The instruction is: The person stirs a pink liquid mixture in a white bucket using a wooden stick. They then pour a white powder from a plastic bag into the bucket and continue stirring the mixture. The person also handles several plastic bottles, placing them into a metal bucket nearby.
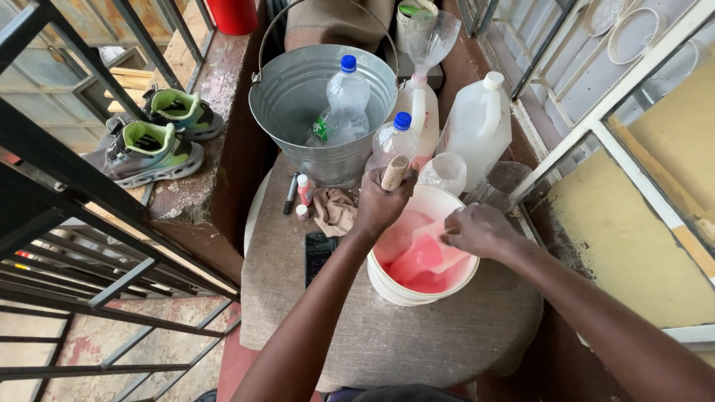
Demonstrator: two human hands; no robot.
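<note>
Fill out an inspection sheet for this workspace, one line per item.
Surface: small table covered with a grey-brown cloth.
Job's things: white bucket holding pink liquid; wooden stick standing in it; translucent sheet dipping into the liquid.
Clutter: metal pail with a bottle inside, blue-capped bottle, two white jugs, one under a cut-bottle funnel, marker, small pink-and-white bottle, crumpled rag, dark phone-like slab.
Grippers: left hand shut on the wooden stick; right hand pinching the sheet at the rim.
Cables: nothing seen.
Surroundings: black metal railing, pair of sneakers on a ledge, barred window, yellow wall.
</note>
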